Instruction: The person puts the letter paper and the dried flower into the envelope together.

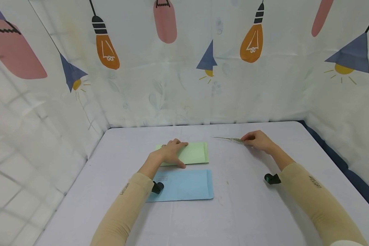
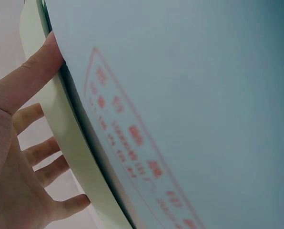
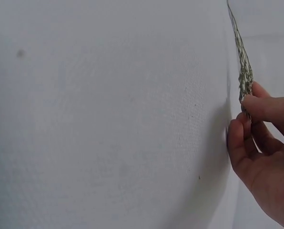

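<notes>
My left hand (image 1: 171,152) rests spread across a pale green envelope (image 1: 196,153), with the thumb by its near edge and fingers toward the far side. In the left wrist view the thumb (image 2: 30,71) lies at the border between the green envelope and a light blue envelope (image 2: 180,95), which bears red printing. Off to the right, thumb and fingers of my right hand (image 1: 258,140) pinch a thin sprig of dried grass (image 1: 229,138) just over the table. Its seed-head end (image 3: 245,78) is at the fingertips, and the thin stem points left.
Nearer to me than the green one lies the blue envelope (image 1: 184,184), partly under the left forearm. Both share a white-covered table (image 1: 240,212). A white curtain (image 1: 184,85) printed with lamps and bulbs hangs behind it. Small dark cameras (image 1: 272,178) sit at both wrists.
</notes>
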### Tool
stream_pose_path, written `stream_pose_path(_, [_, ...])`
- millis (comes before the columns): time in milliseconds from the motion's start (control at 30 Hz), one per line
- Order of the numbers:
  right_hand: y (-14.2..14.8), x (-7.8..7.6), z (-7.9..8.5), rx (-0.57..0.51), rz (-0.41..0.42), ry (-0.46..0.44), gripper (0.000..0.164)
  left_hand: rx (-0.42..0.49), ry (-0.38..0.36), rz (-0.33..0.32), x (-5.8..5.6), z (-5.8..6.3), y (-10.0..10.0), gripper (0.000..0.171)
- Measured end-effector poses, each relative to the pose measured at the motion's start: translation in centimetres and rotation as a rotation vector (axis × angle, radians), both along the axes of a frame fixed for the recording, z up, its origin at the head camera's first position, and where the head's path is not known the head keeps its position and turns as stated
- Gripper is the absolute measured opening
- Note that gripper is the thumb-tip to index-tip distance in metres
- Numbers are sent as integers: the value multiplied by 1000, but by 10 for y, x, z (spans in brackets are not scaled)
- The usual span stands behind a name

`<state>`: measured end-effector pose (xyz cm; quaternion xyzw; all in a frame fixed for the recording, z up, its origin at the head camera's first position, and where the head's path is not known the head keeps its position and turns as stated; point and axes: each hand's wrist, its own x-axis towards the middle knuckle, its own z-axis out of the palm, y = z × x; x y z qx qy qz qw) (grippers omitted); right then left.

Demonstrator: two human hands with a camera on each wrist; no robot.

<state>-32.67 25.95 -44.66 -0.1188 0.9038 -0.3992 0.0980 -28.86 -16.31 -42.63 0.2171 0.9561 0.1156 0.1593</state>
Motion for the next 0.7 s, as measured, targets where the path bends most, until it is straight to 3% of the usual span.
stream_pose_path(433, [-7, 6, 3, -61, 144, -19, 20, 10, -1, 3, 0, 0, 1, 102])
stream_pose_path(700, [-11, 15, 6, -53, 184, -31, 18, 6, -2, 3, 0, -1, 1, 103])
